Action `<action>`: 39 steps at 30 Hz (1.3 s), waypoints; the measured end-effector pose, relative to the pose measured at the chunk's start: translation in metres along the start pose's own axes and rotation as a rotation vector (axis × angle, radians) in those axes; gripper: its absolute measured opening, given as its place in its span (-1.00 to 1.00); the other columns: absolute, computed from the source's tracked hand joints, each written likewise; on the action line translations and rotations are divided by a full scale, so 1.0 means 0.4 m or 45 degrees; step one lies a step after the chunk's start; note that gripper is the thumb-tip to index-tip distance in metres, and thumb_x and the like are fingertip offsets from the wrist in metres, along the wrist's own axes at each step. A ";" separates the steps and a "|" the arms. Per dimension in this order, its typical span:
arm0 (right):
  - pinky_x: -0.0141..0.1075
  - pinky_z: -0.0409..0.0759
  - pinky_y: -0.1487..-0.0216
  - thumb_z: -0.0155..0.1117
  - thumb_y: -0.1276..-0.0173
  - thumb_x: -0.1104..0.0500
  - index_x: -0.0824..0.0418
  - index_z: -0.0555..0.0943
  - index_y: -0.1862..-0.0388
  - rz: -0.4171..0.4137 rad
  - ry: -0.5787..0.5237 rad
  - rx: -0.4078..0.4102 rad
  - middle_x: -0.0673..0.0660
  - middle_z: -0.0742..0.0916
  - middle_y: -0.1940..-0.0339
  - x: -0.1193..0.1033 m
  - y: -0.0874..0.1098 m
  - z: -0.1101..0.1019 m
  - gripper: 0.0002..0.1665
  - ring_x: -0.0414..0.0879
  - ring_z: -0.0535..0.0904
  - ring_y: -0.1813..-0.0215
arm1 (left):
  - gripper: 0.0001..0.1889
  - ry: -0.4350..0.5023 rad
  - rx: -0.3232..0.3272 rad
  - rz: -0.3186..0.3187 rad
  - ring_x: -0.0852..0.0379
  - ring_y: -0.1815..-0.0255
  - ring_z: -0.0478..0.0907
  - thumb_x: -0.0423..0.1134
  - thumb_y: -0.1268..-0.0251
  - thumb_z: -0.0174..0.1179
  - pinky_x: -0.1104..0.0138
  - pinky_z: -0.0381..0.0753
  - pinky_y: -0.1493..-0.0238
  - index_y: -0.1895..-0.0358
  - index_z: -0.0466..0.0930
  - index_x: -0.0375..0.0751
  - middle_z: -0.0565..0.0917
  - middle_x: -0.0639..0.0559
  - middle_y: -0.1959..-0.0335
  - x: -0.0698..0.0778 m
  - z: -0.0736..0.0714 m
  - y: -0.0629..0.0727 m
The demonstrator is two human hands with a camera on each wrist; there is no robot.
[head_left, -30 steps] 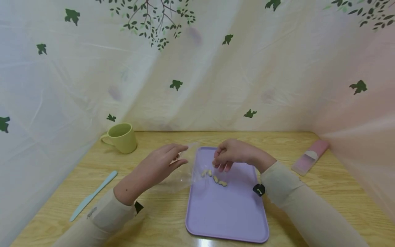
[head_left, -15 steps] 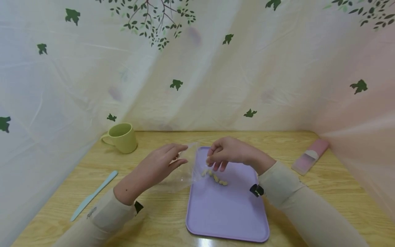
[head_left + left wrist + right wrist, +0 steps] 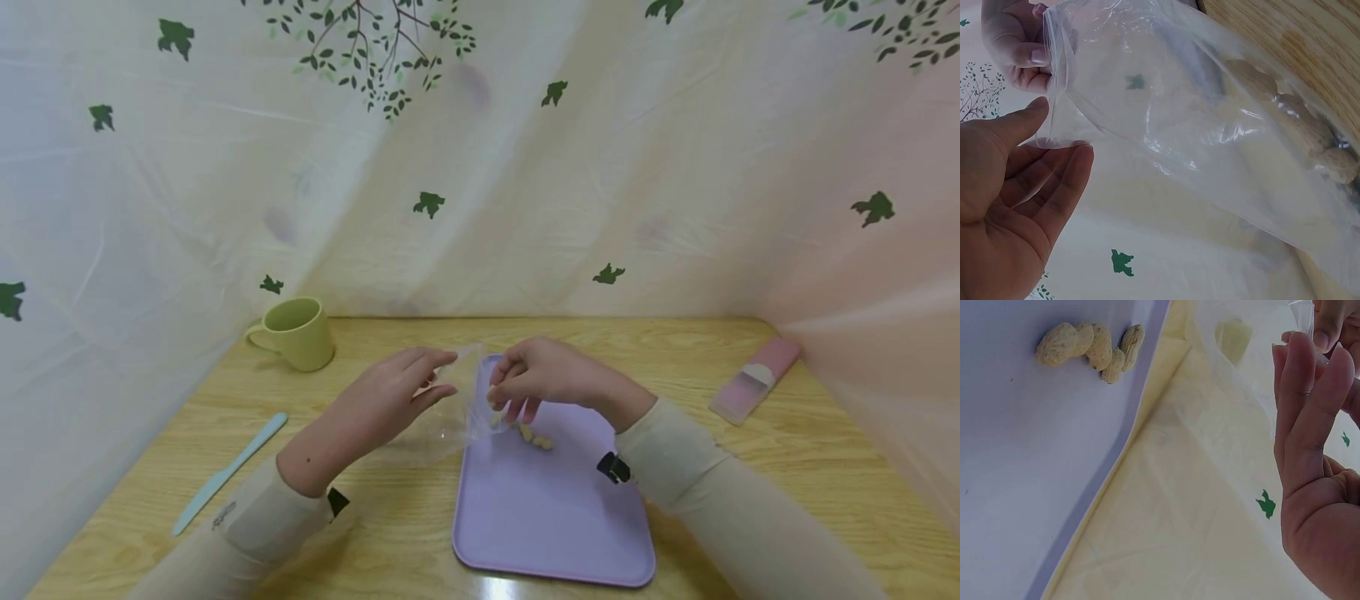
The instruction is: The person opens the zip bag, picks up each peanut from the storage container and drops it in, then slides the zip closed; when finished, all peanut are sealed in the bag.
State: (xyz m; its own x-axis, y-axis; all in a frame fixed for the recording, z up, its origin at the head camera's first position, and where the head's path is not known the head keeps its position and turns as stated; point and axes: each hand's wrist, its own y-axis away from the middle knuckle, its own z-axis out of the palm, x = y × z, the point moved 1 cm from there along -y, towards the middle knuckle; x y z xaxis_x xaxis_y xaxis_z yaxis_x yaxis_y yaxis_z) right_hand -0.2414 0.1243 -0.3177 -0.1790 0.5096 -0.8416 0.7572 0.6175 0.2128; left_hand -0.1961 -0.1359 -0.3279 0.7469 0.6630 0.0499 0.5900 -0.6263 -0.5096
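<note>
My left hand (image 3: 378, 404) holds a clear plastic bag (image 3: 1147, 75) at its mouth, thumb and fingers apart at the rim. Several peanuts (image 3: 1300, 119) show inside the bag in the left wrist view. Right at the bag's mouth, my right hand (image 3: 558, 375) pinches a small pale peanut (image 3: 492, 397) between thumb and fingertips; the fingers partly hide it. Several unshelled peanuts (image 3: 1100, 347) lie in a short row on the purple tray (image 3: 555, 517), below the right hand and near the tray's left edge.
A green mug (image 3: 298, 335) stands at the back left. The light blue knife (image 3: 228, 475) lies left of my left forearm. On the right is a pink and clear case (image 3: 756, 381). A patterned cloth (image 3: 510, 208) hangs behind the wooden table (image 3: 390, 542).
My right hand has moved left, from over the tray to the mouth of the bag, with the peanut in its fingertips. The left hand and bag have stayed in place.
</note>
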 end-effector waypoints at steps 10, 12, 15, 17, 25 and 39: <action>-0.09 0.87 0.21 0.42 -0.42 0.11 0.25 0.72 0.04 0.008 -0.013 0.001 0.28 0.88 0.13 -0.009 -0.003 0.016 -0.74 -0.05 0.83 0.33 | -0.53 -0.001 0.013 0.006 0.10 0.11 0.80 -0.12 -0.47 0.40 0.21 0.84 0.04 -0.32 0.64 -0.26 0.80 -0.10 -0.09 -0.002 0.002 0.001; -0.06 0.87 0.19 0.43 -0.43 0.11 0.25 0.72 0.03 0.009 -0.018 -0.001 0.29 0.88 0.12 -0.009 -0.004 0.020 -0.73 -0.04 0.83 0.33 | -0.53 -0.003 0.014 0.007 0.10 0.11 0.80 -0.12 -0.47 0.40 0.21 0.84 0.05 -0.32 0.63 -0.26 0.80 -0.10 -0.09 -0.003 0.003 0.001; -0.03 0.87 0.18 0.42 -0.45 0.08 0.26 0.72 0.02 0.007 -0.020 -0.005 0.28 0.88 0.11 -0.011 -0.004 0.024 -0.71 -0.01 0.84 0.31 | -0.53 -0.003 0.019 0.008 0.10 0.12 0.80 -0.13 -0.46 0.41 0.22 0.84 0.06 -0.32 0.64 -0.26 0.80 -0.10 -0.08 -0.002 0.002 0.001; -0.04 0.87 0.18 0.40 -0.49 0.05 0.25 0.73 0.01 0.008 -0.019 -0.004 0.27 0.88 0.10 -0.012 -0.004 0.025 -0.71 0.00 0.84 0.30 | -0.53 -0.003 0.024 0.011 0.10 0.13 0.80 -0.13 -0.46 0.41 0.22 0.84 0.07 -0.32 0.64 -0.26 0.80 -0.11 -0.08 -0.002 0.002 0.002; -0.04 0.87 0.17 0.35 -0.56 -0.09 0.24 0.72 -0.07 0.025 -0.007 0.062 0.21 0.88 0.10 -0.004 0.000 0.008 -0.58 0.02 0.85 0.27 | -0.53 -0.006 0.029 0.017 0.10 0.13 0.80 -0.14 -0.45 0.42 0.22 0.84 0.06 -0.31 0.64 -0.27 0.80 -0.11 -0.07 -0.003 0.000 0.001; -0.13 0.87 0.18 0.30 -0.61 -0.08 0.27 0.70 -0.12 0.094 0.003 0.263 0.28 0.86 0.08 0.039 0.005 -0.053 -0.56 0.03 0.84 0.26 | -0.51 0.001 0.007 0.001 0.10 0.11 0.79 -0.16 -0.43 0.43 0.21 0.85 0.03 -0.33 0.62 -0.28 0.80 -0.13 -0.09 -0.002 0.000 0.004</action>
State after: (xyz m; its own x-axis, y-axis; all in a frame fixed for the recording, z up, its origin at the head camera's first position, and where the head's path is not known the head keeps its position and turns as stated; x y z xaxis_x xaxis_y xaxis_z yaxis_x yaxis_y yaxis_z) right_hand -0.2562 0.1461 -0.3198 -0.1199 0.5504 -0.8262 0.8808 0.4430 0.1672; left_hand -0.1957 -0.1377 -0.3287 0.7478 0.6620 0.0499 0.5875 -0.6249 -0.5142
